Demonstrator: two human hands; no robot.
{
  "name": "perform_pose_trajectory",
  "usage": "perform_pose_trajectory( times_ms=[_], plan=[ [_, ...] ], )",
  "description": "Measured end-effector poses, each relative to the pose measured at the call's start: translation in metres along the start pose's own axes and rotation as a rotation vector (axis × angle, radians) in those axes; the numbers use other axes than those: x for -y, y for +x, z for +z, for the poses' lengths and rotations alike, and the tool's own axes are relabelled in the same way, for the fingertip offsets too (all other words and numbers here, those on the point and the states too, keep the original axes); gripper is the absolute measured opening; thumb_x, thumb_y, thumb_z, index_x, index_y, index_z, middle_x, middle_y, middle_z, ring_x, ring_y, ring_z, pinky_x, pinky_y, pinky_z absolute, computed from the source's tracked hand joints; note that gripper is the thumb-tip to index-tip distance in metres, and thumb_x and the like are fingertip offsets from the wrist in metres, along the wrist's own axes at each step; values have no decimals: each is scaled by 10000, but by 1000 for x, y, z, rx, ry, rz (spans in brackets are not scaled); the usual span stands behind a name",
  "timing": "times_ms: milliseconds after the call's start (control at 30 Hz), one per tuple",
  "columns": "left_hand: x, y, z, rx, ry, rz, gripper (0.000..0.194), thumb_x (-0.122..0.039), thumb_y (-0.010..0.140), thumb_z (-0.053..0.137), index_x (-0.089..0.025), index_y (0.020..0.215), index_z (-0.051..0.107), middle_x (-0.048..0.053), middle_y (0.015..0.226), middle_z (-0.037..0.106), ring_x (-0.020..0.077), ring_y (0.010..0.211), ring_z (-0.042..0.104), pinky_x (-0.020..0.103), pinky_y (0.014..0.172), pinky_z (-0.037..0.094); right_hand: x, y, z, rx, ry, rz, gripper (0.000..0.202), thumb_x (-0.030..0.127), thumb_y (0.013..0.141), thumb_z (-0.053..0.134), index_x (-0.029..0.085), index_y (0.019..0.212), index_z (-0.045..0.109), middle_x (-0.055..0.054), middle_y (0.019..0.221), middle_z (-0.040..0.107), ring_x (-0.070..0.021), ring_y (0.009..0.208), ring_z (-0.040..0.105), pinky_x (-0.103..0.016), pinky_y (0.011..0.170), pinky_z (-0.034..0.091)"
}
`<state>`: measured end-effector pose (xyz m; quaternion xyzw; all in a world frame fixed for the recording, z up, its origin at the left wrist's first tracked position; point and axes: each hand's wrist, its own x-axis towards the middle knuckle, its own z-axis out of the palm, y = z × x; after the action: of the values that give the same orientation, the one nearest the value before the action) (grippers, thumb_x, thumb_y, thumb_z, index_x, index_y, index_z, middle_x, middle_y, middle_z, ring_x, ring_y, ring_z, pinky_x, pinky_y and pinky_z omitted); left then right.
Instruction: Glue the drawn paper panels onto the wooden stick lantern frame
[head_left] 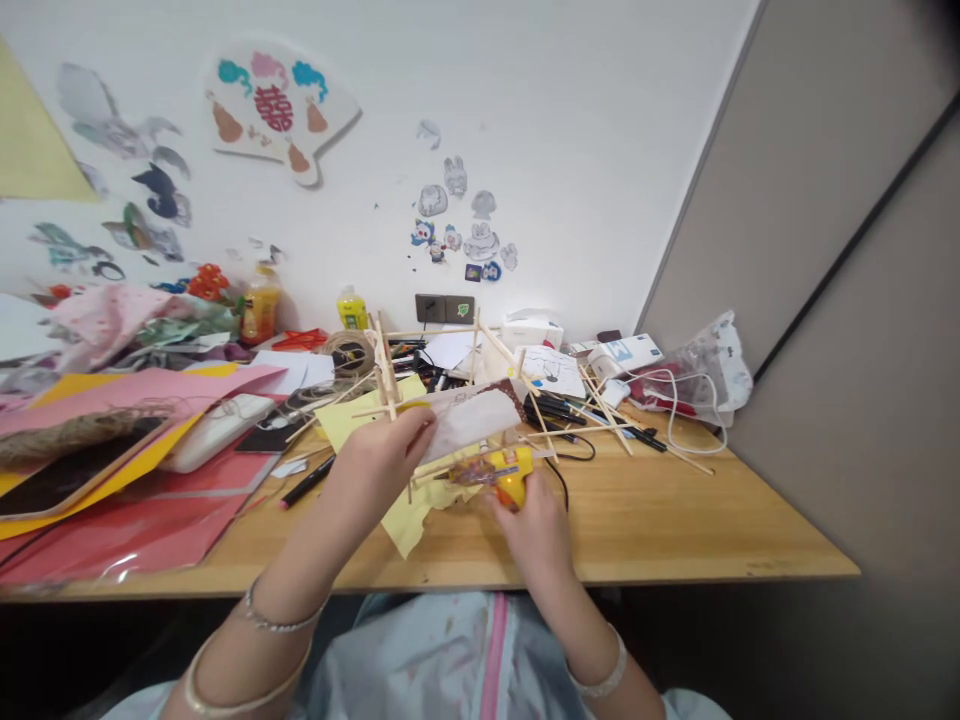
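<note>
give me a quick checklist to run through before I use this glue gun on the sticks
1. Glue gun in right hand: ok.
2. Left hand steadying stick frame: ok.
3. Nozzle touching a stick: cannot tell, sticks and hand crowd it.
4. Glue hot: cannot tell.
5. Loose yellow paper clear of the work: not ok, it lies beneath.
6. Phone away from the nozzle: ok, far left.

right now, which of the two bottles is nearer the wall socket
The yellow-green bottle, standing just left of the wall socket; the orange one stands farther left.
</note>
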<state>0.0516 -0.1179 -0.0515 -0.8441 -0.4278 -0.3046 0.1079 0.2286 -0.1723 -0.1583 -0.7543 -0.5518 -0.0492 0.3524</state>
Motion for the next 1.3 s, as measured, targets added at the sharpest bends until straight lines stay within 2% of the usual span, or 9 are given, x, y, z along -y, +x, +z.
perform_pose_trajectory(
  times_ms=[133,300,500,800,1300],
  plan=[
    [2,0,0,41,-56,-5,285,-316,926,372,-171,858,607,26,675,655,143,580,604,216,543,376,17,-3,18,-29,-39,-89,195,311,785,638,173,859,523,-56,713,651,-204,645,630,-255,547,389],
    [2,-2,2,33,-74,-5,248,-291,924,400,-165,889,611,33,709,662,152,627,612,219,576,386,19,-4,20,-2,-63,-161,145,248,806,615,170,864,507,-62,727,652,-210,666,643,-257,554,399],
    [1,-1,1,34,-62,-2,230,-269,921,415,-155,857,604,19,638,617,135,557,563,214,523,336,18,-7,21,24,-80,-155,130,230,817,606,159,871,511,-69,742,662,-216,670,653,-263,555,408],
    [1,-1,-1,49,-69,-11,251,-284,931,400,-157,867,608,14,623,611,135,554,563,212,521,333,16,-7,18,70,-92,-132,124,213,834,602,146,899,520,-79,760,671,-216,692,664,-258,557,412],
    [0,-2,-1,27,-53,8,258,-292,933,383,-172,866,602,12,631,620,131,561,570,205,521,347,-1,-5,14,37,-139,-95,70,208,837,567,182,831,502,-60,716,632,-206,658,614,-274,570,378]
  ],
)
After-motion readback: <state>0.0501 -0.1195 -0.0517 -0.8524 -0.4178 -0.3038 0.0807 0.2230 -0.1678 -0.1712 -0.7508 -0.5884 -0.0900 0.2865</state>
